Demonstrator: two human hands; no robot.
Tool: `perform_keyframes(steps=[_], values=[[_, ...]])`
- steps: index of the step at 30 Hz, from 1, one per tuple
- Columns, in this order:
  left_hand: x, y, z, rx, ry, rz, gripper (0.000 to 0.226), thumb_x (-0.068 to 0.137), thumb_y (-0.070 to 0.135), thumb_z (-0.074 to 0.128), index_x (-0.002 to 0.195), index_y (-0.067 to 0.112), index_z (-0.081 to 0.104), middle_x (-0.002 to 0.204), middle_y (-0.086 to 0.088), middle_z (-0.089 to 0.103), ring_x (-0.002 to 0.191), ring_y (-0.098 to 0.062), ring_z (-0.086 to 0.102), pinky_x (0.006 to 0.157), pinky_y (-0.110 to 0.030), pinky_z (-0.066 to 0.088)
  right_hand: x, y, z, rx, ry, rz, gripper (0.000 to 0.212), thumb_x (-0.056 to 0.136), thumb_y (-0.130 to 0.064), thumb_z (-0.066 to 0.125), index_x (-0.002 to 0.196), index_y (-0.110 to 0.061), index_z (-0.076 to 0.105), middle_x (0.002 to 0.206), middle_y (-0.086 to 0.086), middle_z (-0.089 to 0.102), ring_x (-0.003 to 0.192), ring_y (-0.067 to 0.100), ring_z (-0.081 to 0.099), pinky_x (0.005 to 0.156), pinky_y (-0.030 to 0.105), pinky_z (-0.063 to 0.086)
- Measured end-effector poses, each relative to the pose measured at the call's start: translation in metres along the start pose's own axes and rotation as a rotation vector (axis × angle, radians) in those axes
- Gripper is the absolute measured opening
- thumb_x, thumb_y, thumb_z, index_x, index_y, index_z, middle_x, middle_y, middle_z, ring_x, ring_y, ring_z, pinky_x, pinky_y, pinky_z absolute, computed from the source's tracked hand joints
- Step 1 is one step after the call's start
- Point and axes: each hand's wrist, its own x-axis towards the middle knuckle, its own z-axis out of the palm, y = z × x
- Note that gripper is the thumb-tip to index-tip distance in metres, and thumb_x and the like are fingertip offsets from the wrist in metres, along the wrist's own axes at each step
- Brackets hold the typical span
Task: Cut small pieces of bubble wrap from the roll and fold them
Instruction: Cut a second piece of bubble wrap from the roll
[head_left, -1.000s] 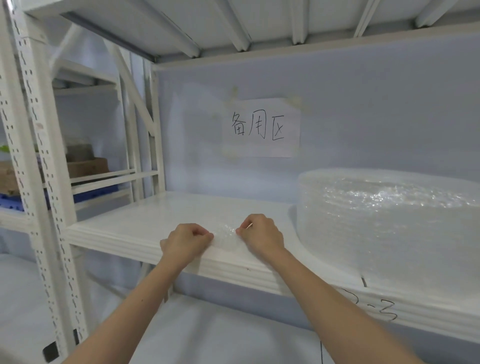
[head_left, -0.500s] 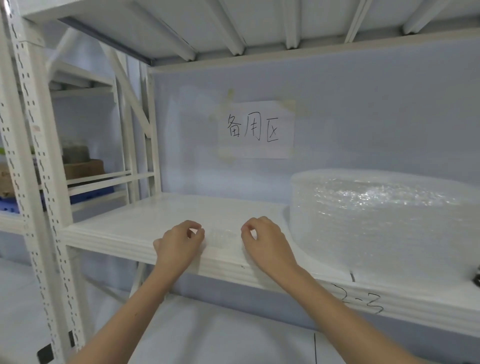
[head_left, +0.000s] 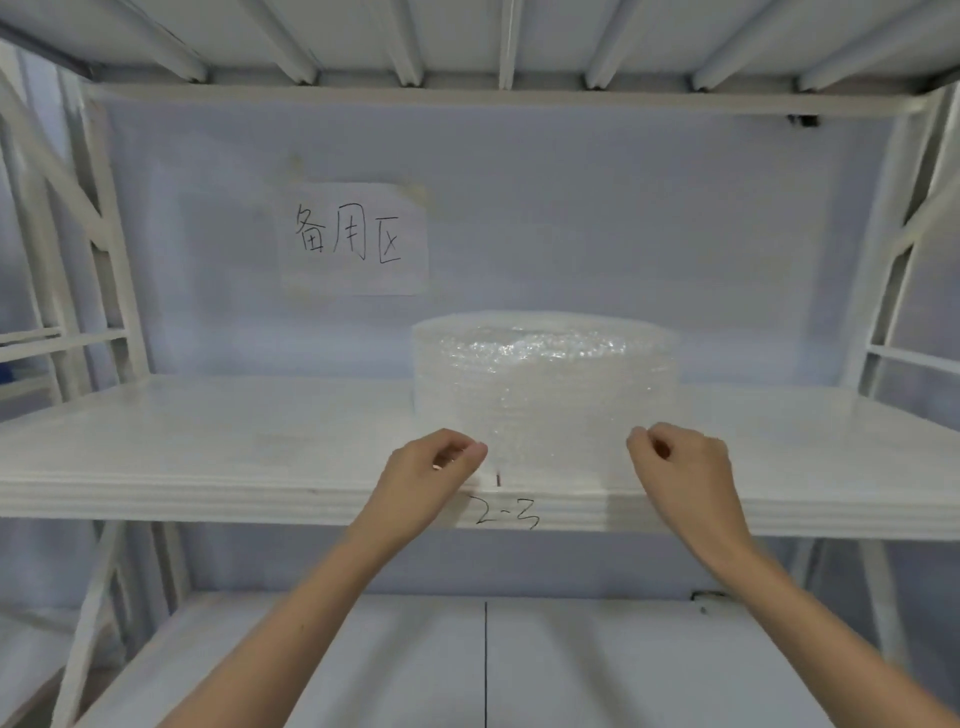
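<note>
A big roll of clear bubble wrap (head_left: 545, 374) lies flat on the white shelf (head_left: 208, 457), right in front of me. Its loose end (head_left: 558, 457) hangs as a sheet down the front of the roll to the shelf's front edge. My left hand (head_left: 434, 465) pinches the sheet's left edge with thumb and fingers closed. At the sheet's right edge, my right hand (head_left: 678, 460) pinches in the same way. The sheet is stretched flat between both hands. No cutting tool is in view.
A paper sign (head_left: 356, 239) with handwritten characters is taped to the back wall. "2-3" (head_left: 506, 517) is written on the shelf's front lip. White rack uprights (head_left: 111, 260) stand at both sides, a shelf underside is overhead, and a lower shelf (head_left: 467, 665) is below.
My hands let go of the small piece on the shelf's left part and moved right to the roll. They now pinch the roll's loose end; the roll sits centred in view.
</note>
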Motion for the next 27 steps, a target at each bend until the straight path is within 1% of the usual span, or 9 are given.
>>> perform_keyframes(steps=[3,5,8,12,15,18,19,22,27], values=[[0.001,0.01,0.021,-0.043,-0.04,-0.01,0.019,0.09,0.043,0.06,0.093,0.029,0.071,0.093,0.011,0.073,0.086,0.0,0.064,0.072,-0.015,0.044,0.027,0.039,-0.016,-0.252,-0.084,0.109,0.035,0.085,-0.03,0.052,0.061,-0.004,0.052,0.061,0.008,0.057,0.059,0.027,0.054,0.054,0.033,0.038],[0.003,0.015,0.03,-0.068,-0.059,-0.036,0.018,0.088,0.045,0.061,0.095,0.031,0.07,0.091,0.008,0.073,0.08,-0.007,0.064,0.069,-0.019,0.046,0.039,0.056,-0.017,-0.351,-0.157,0.158,0.035,0.085,-0.031,0.053,0.061,-0.006,0.052,0.065,0.009,0.053,0.059,0.028,0.052,0.051,0.03,0.033],[0.005,0.019,0.039,-0.103,-0.072,-0.059,0.013,0.086,0.04,0.063,0.095,0.032,0.07,0.09,0.003,0.075,0.077,-0.016,0.067,0.072,-0.032,0.051,0.048,0.063,-0.013,-0.403,-0.237,0.214,0.039,0.082,-0.029,0.059,0.053,-0.015,0.035,0.065,0.006,0.04,0.057,0.025,0.043,0.047,0.027,0.026],[0.006,0.021,0.043,-0.095,-0.089,-0.059,0.009,0.088,0.026,0.065,0.093,0.029,0.072,0.083,0.004,0.077,0.07,-0.004,0.065,0.072,-0.028,0.051,0.057,0.058,-0.014,-0.484,-0.292,0.275,0.03,0.079,-0.016,0.059,0.06,-0.011,0.036,0.072,0.007,0.047,0.067,0.028,0.048,0.046,0.025,0.027],[0.005,0.021,0.042,-0.117,-0.131,-0.073,0.011,0.087,0.026,0.066,0.096,0.028,0.072,0.085,0.004,0.078,0.08,-0.013,0.07,0.083,-0.037,0.054,0.064,0.056,-0.017,-0.575,-0.329,0.296,0.021,0.08,-0.017,0.058,0.067,-0.009,0.043,0.083,0.011,0.045,0.063,0.024,0.046,0.048,0.024,0.031],[0.005,0.022,0.042,-0.158,-0.156,-0.073,0.014,0.085,0.027,0.068,0.097,0.026,0.072,0.087,0.001,0.078,0.088,-0.02,0.073,0.092,-0.042,0.053,0.068,0.052,-0.025,-0.714,-0.413,0.299,0.014,0.084,-0.024,0.054,0.082,-0.011,0.048,0.092,0.01,0.047,0.071,0.025,0.049,0.056,0.025,0.035],[0.005,0.022,0.043,-0.172,-0.157,-0.078,0.013,0.085,0.026,0.068,0.097,0.025,0.072,0.087,-0.001,0.078,0.088,-0.021,0.074,0.094,-0.043,0.054,0.069,0.051,-0.028,-0.762,-0.453,0.29,0.012,0.084,-0.023,0.053,0.082,-0.013,0.048,0.093,0.008,0.05,0.071,0.024,0.05,0.055,0.025,0.033],[0.006,0.021,0.045,-0.213,-0.138,-0.11,0.01,0.088,0.021,0.067,0.097,0.02,0.072,0.086,-0.004,0.079,0.085,-0.021,0.075,0.094,-0.043,0.055,0.069,0.047,-0.04,-0.807,-0.547,0.287,0.014,0.079,-0.021,0.056,0.071,-0.014,0.048,0.074,0.001,0.052,0.058,0.017,0.048,0.051,0.022,0.032],[0.002,0.019,0.046,-0.254,-0.118,-0.144,0.011,0.09,0.019,0.065,0.094,0.012,0.073,0.086,-0.009,0.079,0.085,-0.026,0.075,0.088,-0.037,0.059,0.058,0.054,-0.076,-0.551,-0.444,0.373,0.028,0.077,-0.026,0.066,0.067,-0.008,0.047,0.062,0.007,0.06,0.046,0.02,0.06,0.049,0.023,0.042]])
